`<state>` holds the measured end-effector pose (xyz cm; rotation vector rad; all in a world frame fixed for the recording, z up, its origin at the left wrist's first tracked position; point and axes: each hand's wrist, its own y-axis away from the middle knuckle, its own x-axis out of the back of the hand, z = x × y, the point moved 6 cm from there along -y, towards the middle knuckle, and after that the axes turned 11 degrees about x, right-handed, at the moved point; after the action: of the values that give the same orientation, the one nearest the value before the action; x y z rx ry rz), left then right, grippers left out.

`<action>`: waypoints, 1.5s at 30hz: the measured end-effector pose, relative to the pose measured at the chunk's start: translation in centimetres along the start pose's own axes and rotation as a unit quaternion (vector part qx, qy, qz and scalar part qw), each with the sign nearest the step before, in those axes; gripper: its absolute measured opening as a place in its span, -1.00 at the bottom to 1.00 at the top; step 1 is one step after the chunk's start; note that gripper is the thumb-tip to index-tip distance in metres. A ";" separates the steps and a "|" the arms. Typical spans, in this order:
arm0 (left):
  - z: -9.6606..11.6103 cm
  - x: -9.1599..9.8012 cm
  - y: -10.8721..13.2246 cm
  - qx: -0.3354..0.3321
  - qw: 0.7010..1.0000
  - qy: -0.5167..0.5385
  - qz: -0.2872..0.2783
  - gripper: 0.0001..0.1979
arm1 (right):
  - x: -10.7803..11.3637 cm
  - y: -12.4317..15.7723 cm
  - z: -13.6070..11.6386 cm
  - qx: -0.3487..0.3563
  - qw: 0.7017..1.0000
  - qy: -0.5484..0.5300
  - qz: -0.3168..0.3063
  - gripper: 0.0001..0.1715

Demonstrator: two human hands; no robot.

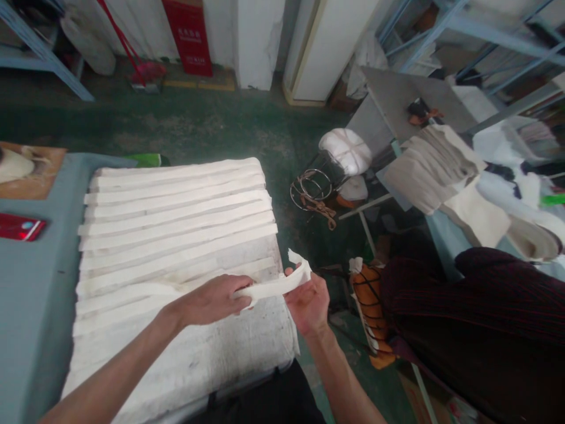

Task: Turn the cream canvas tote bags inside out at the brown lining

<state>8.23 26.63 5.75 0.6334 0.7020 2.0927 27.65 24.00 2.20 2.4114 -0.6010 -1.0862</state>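
Note:
A soft, flat white strip (pixel 271 288) stretches between my hands above a pale covered work surface (pixel 212 347). Thumb and fingers of my left hand (pixel 227 299) pinch its left part. My right hand (pixel 311 301) is turned palm up at the surface's right edge, with its curled fingers around the strip's right part. The strip's free end bends up and back beyond those fingers. Farther away, several similar white strips (pixel 176 231) lie side by side in rows across the surface. Whether they are cloth or another material, I cannot tell.
A grey-blue table (pixel 39 277) on the left holds a red packet (pixel 21 227) and a brown board (pixel 39 171). To the right stand a metal stool (pixel 311 185) with a white wrapped bundle (pixel 345 151), folded pale sheets (pixel 435 168) and dark fabric (pixel 477 330).

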 end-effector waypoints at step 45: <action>2.3 -0.9 -0.5 -0.057 0.998 -0.037 0.019 -0.81 | 3.1 7.3 10.1 -0.066 0.991 0.086 -0.082 -0.48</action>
<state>10.44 26.75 6.93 0.6605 0.5289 2.1171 20.22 14.36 -1.76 2.4390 -0.2699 -0.9368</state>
